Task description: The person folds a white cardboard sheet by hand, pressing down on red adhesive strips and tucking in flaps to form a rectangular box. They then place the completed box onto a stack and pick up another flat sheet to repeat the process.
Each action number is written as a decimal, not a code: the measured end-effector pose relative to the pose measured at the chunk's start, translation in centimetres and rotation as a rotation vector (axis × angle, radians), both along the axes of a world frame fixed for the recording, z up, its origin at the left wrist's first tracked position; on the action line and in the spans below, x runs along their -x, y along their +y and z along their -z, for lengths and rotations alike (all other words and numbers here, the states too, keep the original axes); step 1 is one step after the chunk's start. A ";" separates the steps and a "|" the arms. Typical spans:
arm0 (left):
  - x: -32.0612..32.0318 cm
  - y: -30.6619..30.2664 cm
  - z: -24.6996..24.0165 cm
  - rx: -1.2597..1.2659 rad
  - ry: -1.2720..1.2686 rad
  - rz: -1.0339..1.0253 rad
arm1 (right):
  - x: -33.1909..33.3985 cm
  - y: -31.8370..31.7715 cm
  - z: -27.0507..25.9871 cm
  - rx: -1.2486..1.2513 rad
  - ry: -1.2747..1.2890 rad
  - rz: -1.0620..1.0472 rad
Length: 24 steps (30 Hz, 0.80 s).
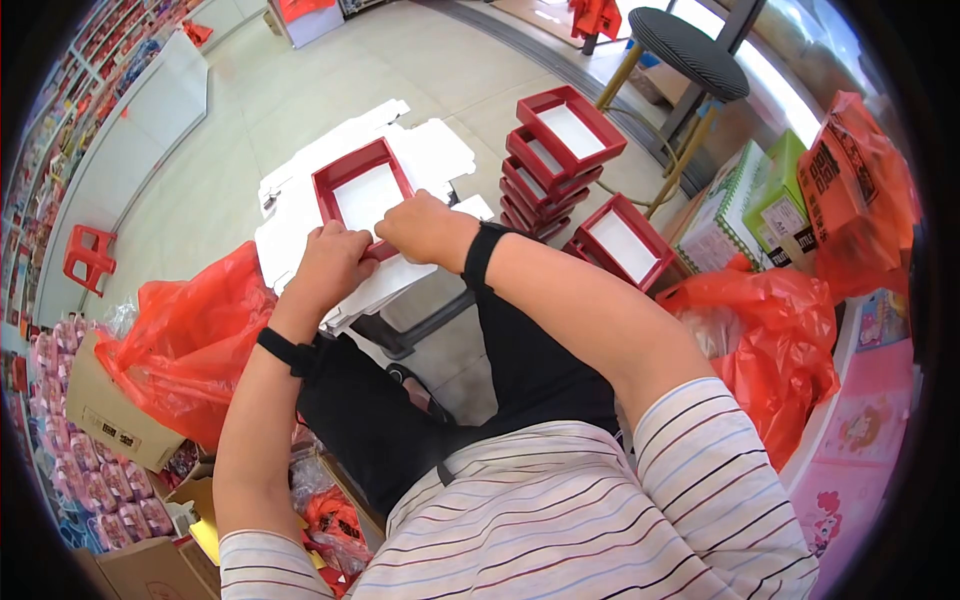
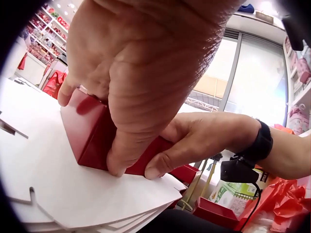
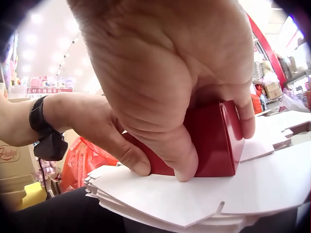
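A red box tray (image 1: 362,152) with a white inside lies on a stack of flat white cardboard sheets (image 1: 290,165). At its near left corner the left hand (image 1: 330,265) grips the wall, thumb on the outer side. The right hand (image 1: 425,230) pinches the near right corner. In the left wrist view, the left hand (image 2: 141,73) has its thumb low on the red wall (image 2: 92,131) and fingers over the top. The right wrist view has the right hand (image 3: 170,73) with its thumb against the red side (image 3: 211,141) and fingers round the corner.
Several red trays (image 1: 570,130) are stacked on the right, with another tray (image 1: 625,240) beside them. Red plastic bags (image 1: 200,330) flank both sides. A round stool (image 1: 690,50) stands at back right; a small red stool (image 1: 90,257) stands at far left.
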<state>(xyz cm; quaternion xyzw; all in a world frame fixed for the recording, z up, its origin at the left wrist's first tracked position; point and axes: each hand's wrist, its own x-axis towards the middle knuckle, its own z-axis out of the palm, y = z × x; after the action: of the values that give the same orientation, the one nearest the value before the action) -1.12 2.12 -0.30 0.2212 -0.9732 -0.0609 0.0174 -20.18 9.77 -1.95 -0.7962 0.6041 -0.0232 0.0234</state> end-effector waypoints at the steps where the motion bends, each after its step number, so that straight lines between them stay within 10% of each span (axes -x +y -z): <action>1: 0.1 0.0 -0.2 -0.019 -0.025 -0.010 | 0.1 -0.2 0.0 0.004 0.004 -0.012; 24: 1.1 0.0 -0.6 -0.005 -0.130 -0.059 | 0.6 -0.6 -0.2 -0.034 -0.043 0.006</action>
<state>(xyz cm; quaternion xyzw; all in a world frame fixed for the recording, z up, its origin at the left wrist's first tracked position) -2.27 2.16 0.29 0.2534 -0.9651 -0.0486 -0.0444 -20.75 9.14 -1.74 -0.7933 0.6060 -0.0302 0.0500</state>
